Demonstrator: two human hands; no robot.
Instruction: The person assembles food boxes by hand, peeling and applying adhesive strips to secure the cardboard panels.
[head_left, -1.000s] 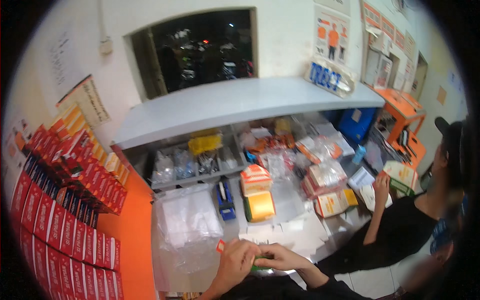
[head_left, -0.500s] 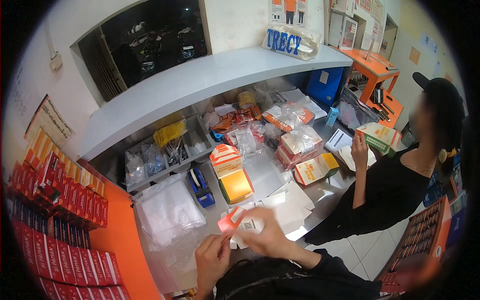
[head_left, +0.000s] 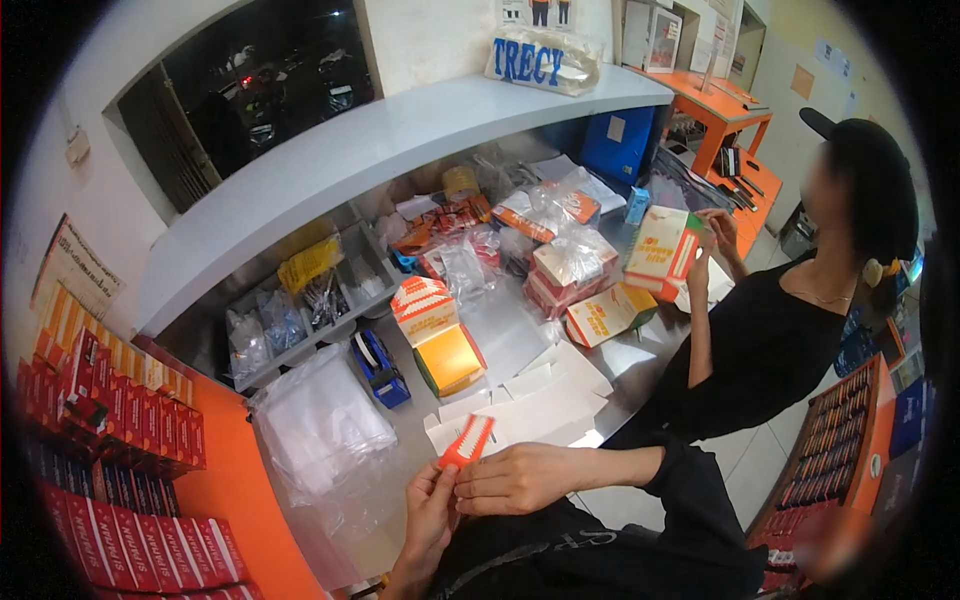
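Note:
A small red-orange folded card piece with a white pattern [head_left: 468,440] is pinched between the thumb and fingers of my left hand [head_left: 430,508]. Right beside it, my right hand [head_left: 518,478] has its fingers pressed together against my left thumb; what they grip is hidden. Just beyond my hands lie flattened white cardboard sheets [head_left: 545,395]. Behind those stands an open orange, white and yellow food box [head_left: 450,362], its lid raised. To its left is a blue tape dispenser [head_left: 380,368], near a stack of clear plastic bags [head_left: 322,420].
At right a co-worker [head_left: 790,300] holds a green, white and red box [head_left: 660,252]. Wrapped boxes [head_left: 572,268] and a yellow box [head_left: 608,315] cover the counter's middle. A grey divided tray [head_left: 300,310] sits under the raised ledge [head_left: 400,155]. Red boxes [head_left: 140,540] stack at left.
My right hand has come down beside my left, and the card piece now points upward. The co-worker's box has moved left, now with both hands at it. The view has shifted slightly.

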